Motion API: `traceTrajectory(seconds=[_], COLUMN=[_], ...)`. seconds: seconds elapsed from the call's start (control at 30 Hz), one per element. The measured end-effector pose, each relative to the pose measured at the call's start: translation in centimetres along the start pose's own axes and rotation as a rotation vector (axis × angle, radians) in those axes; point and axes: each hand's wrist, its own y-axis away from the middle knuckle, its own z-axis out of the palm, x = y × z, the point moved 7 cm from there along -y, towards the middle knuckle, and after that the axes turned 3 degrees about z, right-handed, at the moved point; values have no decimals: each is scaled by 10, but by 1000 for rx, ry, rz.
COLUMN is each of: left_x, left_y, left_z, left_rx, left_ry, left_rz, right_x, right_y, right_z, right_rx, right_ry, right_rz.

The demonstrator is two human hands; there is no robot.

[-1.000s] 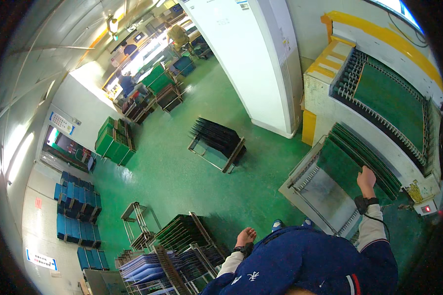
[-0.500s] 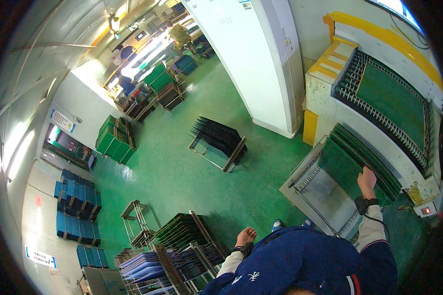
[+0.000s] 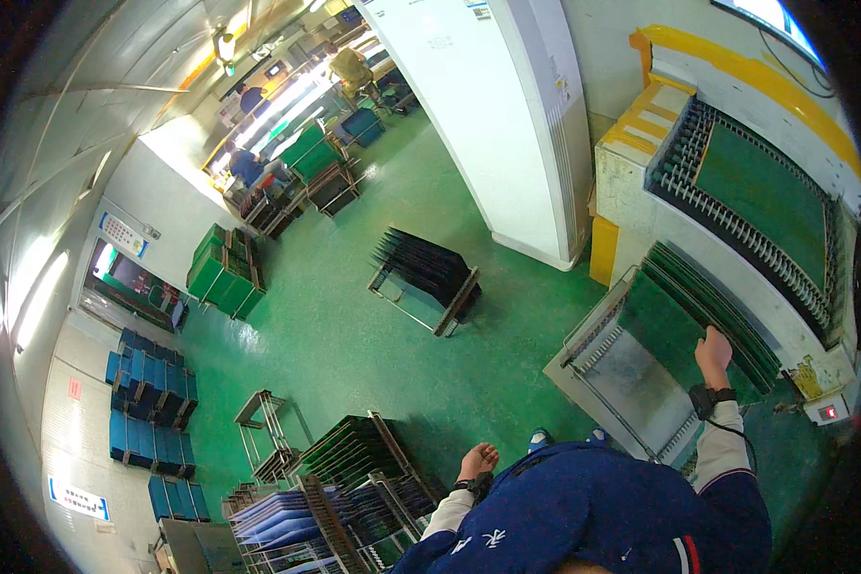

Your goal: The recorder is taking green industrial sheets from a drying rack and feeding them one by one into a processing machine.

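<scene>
My right hand (image 3: 714, 350) rests on the top edge of a green board (image 3: 662, 323) standing in a slotted metal rack (image 3: 631, 383) at my right. Several more green boards (image 3: 727, 306) lean in the rack behind it. Whether the fingers grip the board or only touch it is unclear. My left hand (image 3: 476, 461) hangs low at my side with fingers loosely apart, holding nothing, just above a floor rack of green boards (image 3: 354, 450).
A conveyor machine (image 3: 756, 182) carrying a green panel stands behind the rack. A white pillar (image 3: 488, 124) rises ahead. A low trolley of dark boards (image 3: 429, 270) sits on the green floor (image 3: 354, 335). Racks of blue-purple sheets (image 3: 277, 521) stand at lower left; people work far back.
</scene>
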Motion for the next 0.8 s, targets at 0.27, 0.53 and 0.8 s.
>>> traceTrajectory(seconds=[0.27, 0.53, 0.8], left_x=[5, 5, 5], left_y=[4, -3, -5], left_z=[-14, -14, -29], left_rx=[334, 77, 298], left_ry=[-106, -33, -107], left_rz=[110, 44, 94], right_x=[8, 1, 2], right_y=[-2, 0, 0], right_z=[8, 0, 0], right_rx=[74, 60, 29], right_ry=[23, 35, 60], right_rz=[-41, -17, 0])
